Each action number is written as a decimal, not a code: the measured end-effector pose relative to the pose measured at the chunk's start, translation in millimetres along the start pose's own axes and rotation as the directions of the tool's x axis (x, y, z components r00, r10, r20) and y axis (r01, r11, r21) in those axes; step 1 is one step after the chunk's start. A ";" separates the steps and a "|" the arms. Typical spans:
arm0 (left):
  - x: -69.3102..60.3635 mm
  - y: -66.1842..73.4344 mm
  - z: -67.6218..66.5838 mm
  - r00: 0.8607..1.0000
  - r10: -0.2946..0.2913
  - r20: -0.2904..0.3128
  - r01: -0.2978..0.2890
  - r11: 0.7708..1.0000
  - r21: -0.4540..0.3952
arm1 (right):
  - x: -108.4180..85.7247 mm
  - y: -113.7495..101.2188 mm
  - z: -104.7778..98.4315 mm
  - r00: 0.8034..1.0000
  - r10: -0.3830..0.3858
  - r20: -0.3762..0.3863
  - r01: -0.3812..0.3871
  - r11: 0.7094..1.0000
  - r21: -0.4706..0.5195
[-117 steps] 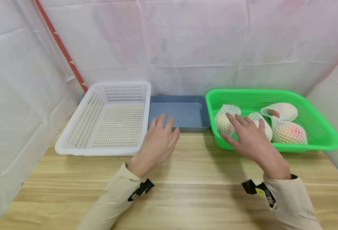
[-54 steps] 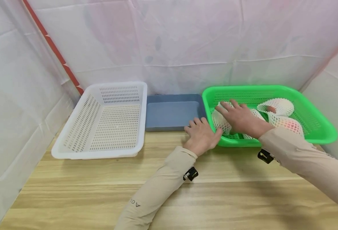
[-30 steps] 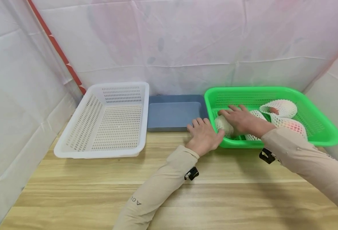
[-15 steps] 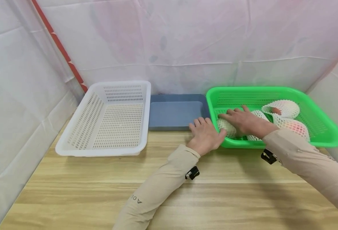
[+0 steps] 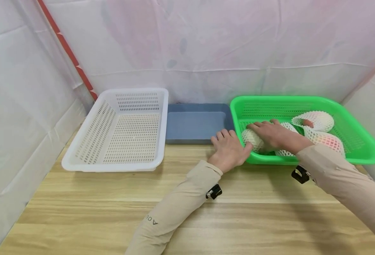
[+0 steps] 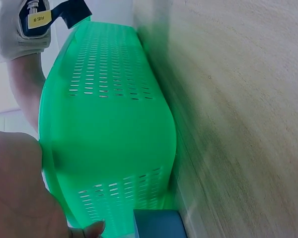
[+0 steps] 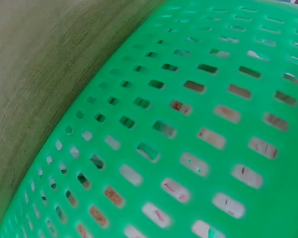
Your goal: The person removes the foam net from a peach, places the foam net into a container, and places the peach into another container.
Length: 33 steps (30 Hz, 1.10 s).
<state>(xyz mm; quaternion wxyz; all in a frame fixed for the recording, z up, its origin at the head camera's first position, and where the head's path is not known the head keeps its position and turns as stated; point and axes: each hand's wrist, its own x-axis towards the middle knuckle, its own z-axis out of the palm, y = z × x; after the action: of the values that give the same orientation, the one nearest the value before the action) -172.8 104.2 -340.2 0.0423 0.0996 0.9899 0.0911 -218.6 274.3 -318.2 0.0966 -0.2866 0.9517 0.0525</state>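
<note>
Where the green basket (image 5: 280,99) stands, the right grip (image 5: 272,134) holds fruit (image 5: 252,139).

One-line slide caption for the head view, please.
Right hand on a net-wrapped fruit in the green basket, left hand at its rim; blue tray and white basket further left.

2 baskets (image 5: 276,98), 1 tray (image 5: 196,126) & prob. 4 pcs netted fruit (image 5: 322,121).

We see a flat table of light brown wood with wavy stripes (image 5: 95,216). On it we see a white plastic basket with holes (image 5: 111,166), a shallow blue-grey tray (image 5: 195,125) in the middle, and a bright green plastic basket (image 5: 370,152).
</note>
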 end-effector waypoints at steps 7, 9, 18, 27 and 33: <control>0.8 -2.7 1.0 1.000 -0.009 0.007 0.009 1.000 -0.006 | 4.3 -1.1 1.6 0.997 -0.058 -0.046 0.054 0.996 -0.074; 0.9 -3.6 1.1 1.000 -0.009 0.003 0.009 1.000 -0.011 | 5.7 -1.0 1.6 0.996 -0.068 -0.064 0.062 0.994 -0.088; 0.7 2.3 -2.8 1.000 -0.001 -0.020 0.001 1.000 0.007 | 2.6 6.6 1.0 0.996 -0.013 -0.091 0.012 1.000 -0.018; 1.3 13.8 -1.5 1.000 -0.013 -0.001 0.013 1.000 0.010 | -14.4 14.9 -0.8 0.984 0.056 -0.170 -0.049 0.998 0.046; 0.1 5.3 -0.3 1.000 -0.020 0.006 0.020 1.000 -0.011 | -8.8 5.1 -12.4 0.978 0.065 -0.197 -0.052 0.996 0.072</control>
<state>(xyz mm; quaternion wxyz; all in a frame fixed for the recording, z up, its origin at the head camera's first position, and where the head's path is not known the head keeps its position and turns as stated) -171.9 109.3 -338.9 0.0467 0.0898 0.9902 0.0959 -216.1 281.3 -303.9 0.0089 -0.2590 0.9658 -0.0055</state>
